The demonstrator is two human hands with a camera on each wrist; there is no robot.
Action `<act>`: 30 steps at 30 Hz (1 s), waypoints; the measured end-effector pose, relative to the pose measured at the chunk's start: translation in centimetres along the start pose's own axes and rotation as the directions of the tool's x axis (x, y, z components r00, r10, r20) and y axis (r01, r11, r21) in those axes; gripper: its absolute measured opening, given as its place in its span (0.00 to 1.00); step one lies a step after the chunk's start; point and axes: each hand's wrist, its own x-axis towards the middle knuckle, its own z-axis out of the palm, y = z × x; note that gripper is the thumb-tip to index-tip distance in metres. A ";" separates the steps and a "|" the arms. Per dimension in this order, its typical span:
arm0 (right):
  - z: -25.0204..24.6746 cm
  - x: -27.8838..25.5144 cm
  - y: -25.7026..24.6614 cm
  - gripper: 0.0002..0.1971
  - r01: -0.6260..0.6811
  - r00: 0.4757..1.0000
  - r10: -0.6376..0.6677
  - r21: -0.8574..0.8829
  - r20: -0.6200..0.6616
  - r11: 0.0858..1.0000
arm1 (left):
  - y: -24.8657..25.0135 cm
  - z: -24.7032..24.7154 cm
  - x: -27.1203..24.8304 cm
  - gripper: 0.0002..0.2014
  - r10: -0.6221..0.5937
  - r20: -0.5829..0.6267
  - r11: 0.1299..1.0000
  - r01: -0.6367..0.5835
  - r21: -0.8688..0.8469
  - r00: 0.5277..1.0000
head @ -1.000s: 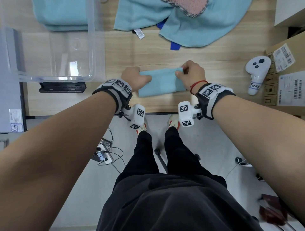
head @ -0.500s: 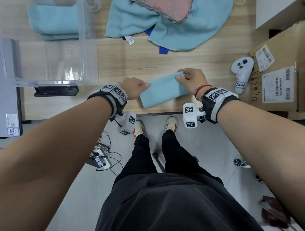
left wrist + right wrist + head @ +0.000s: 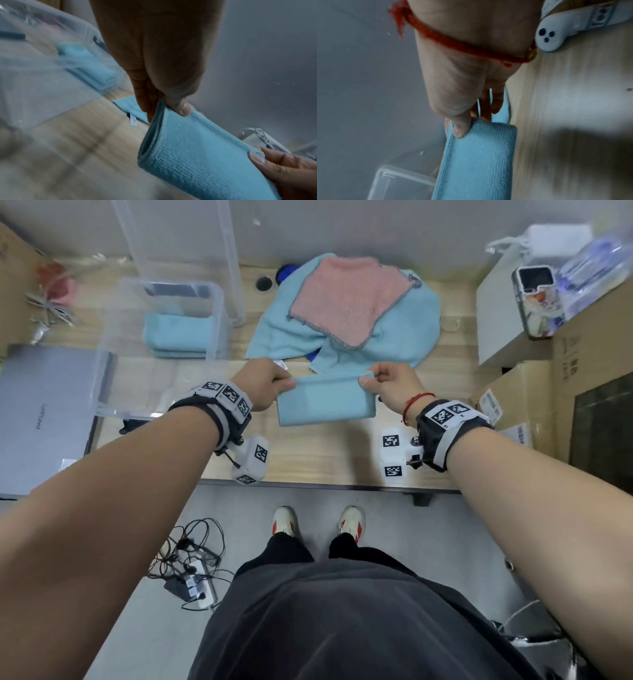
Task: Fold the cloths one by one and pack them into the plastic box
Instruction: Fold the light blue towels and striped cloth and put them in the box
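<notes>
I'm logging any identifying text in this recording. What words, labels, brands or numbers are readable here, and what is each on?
"Lenovo": logo on the closed grey laptop, seen sideways and only just legible.
White handheld controller: strip label starting "To", the rest blurred.
Cardboard boxes: shipping labels and barcodes, too small to read.
Wrist bands and camera mounts: square black-and-white marker patterns, no words.

We can read only one word for certain: "Lenovo", seen rotated on the grey laptop lid (image 3: 44,419) at the left of the desk. The white controller (image 3: 565,31) in the right wrist view bears a strip with letters that start "To", the rest too blurred for us to make out. Shipping labels with barcodes sit on the cardboard box (image 3: 507,412), but their print is too small to read.
</notes>
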 end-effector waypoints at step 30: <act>24.4 17.9 -20.3 0.08 0.097 0.987 -0.160 -0.720 -0.019 0.687 | -29.6 -18.2 5.4 0.10 -0.073 -0.167 0.965 0.111 0.236 0.983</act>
